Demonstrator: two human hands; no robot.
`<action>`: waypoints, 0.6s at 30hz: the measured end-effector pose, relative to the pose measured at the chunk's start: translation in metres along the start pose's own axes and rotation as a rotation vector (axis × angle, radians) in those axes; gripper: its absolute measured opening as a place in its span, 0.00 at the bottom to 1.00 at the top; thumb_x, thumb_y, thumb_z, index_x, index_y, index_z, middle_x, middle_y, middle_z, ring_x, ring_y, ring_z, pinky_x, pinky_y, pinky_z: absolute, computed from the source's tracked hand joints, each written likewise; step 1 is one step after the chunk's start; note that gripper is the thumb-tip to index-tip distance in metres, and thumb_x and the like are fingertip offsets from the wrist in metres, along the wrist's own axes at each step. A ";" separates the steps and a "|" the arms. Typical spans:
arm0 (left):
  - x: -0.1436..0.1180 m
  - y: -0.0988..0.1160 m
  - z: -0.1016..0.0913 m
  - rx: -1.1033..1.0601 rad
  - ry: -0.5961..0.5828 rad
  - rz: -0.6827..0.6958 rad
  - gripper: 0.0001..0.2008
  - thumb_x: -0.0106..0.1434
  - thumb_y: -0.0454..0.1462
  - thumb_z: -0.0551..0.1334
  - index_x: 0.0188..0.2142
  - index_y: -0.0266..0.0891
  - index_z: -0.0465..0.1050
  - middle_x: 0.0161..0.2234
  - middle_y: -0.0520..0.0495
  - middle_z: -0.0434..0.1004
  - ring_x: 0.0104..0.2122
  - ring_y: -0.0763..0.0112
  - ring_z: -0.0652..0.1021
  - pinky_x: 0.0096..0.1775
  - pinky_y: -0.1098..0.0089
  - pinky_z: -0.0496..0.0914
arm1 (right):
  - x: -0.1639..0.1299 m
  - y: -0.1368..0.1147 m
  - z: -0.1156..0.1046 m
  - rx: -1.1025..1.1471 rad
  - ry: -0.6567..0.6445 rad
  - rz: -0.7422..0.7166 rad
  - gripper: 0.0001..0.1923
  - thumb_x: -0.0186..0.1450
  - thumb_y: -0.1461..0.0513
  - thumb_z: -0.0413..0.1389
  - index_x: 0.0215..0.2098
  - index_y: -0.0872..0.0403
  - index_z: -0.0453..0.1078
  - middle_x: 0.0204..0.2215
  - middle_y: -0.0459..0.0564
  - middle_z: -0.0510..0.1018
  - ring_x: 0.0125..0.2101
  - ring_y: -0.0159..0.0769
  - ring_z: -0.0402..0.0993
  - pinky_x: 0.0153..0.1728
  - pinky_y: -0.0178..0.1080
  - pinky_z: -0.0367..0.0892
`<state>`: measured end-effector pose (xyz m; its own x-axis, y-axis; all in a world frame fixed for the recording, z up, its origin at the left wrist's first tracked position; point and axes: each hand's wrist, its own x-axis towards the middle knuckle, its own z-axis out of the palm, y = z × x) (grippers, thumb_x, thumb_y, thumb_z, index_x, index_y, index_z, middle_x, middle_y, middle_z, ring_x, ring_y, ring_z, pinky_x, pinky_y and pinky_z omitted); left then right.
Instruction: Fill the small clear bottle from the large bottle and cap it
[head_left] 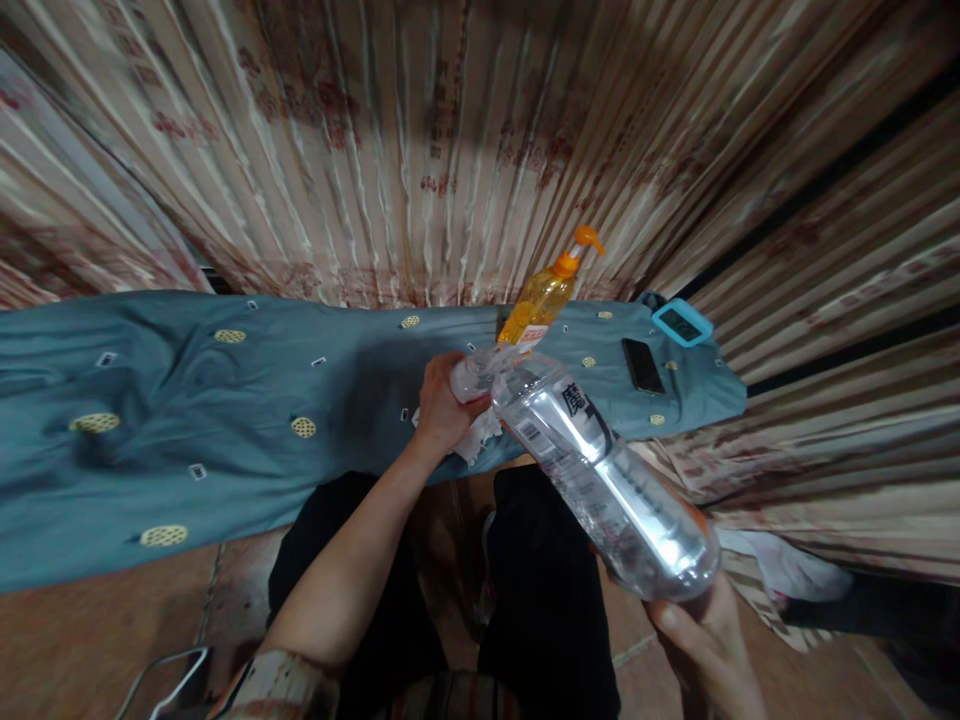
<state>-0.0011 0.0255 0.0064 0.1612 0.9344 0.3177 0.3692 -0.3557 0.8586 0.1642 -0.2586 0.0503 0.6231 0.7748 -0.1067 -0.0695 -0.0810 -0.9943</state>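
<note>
- The left hand (pixel 444 405) has its grip closed around the neck end of a clear plastic bottle (pixel 600 470), with a crumpled white tissue (pixel 478 440) bunched under the fingers.
- The right hand (pixel 705 640) cups the bottle's base from below, fingers wrapped on it.
- The bottle lies tilted over the lap, glossy and ribbed, with a white label bearing a black character and a barcode.
- Beyond it runs a worktop draped in a wrinkled teal cloth (pixel 225 400) dotted with yellow ovals.
- On that cloth stand 1 orange pump bottle (pixel 541 300), a black phone (pixel 643 365) and a small teal-framed device (pixel 681 322).
- Striped, flowered curtains (pixel 450 150) hang behind; the floor (pixel 97 630) is reddish-brown.
</note>
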 end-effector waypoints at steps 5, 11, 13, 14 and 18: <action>0.000 -0.002 0.001 -0.011 0.009 0.000 0.31 0.45 0.32 0.75 0.48 0.41 0.68 0.47 0.44 0.76 0.50 0.54 0.78 0.53 0.54 0.73 | 0.004 -0.002 0.002 -0.017 -0.002 -0.012 0.51 0.42 0.51 0.76 0.62 0.49 0.67 0.54 0.59 0.78 0.59 0.60 0.70 0.57 0.57 0.66; 0.000 -0.002 0.001 -0.026 0.010 -0.002 0.31 0.45 0.33 0.76 0.48 0.42 0.69 0.47 0.45 0.76 0.50 0.54 0.78 0.53 0.54 0.73 | 0.004 -0.008 0.006 -0.052 0.035 -0.045 0.48 0.43 0.52 0.76 0.60 0.50 0.69 0.54 0.59 0.78 0.58 0.59 0.72 0.57 0.56 0.67; 0.000 -0.002 0.001 -0.027 0.016 0.001 0.30 0.45 0.33 0.76 0.48 0.42 0.69 0.47 0.44 0.76 0.50 0.54 0.78 0.53 0.55 0.73 | 0.003 -0.008 0.007 -0.046 0.034 -0.047 0.47 0.43 0.52 0.76 0.60 0.50 0.69 0.54 0.59 0.78 0.58 0.58 0.72 0.57 0.56 0.67; 0.000 -0.002 0.000 -0.026 0.018 0.002 0.30 0.45 0.33 0.76 0.48 0.42 0.69 0.47 0.44 0.76 0.50 0.54 0.78 0.53 0.55 0.73 | 0.002 -0.008 0.008 -0.044 0.031 -0.046 0.47 0.43 0.52 0.76 0.60 0.50 0.69 0.54 0.58 0.78 0.57 0.58 0.72 0.57 0.56 0.67; -0.001 -0.001 -0.001 -0.030 0.016 0.007 0.30 0.45 0.32 0.76 0.47 0.41 0.69 0.46 0.44 0.77 0.49 0.55 0.78 0.52 0.54 0.73 | -0.001 -0.004 0.008 -0.065 0.066 -0.031 0.46 0.44 0.51 0.75 0.59 0.49 0.69 0.53 0.57 0.78 0.55 0.56 0.74 0.58 0.55 0.66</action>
<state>-0.0022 0.0253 0.0057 0.1492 0.9322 0.3298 0.3407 -0.3616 0.8679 0.1575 -0.2544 0.0545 0.6747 0.7344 -0.0741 -0.0003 -0.1002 -0.9950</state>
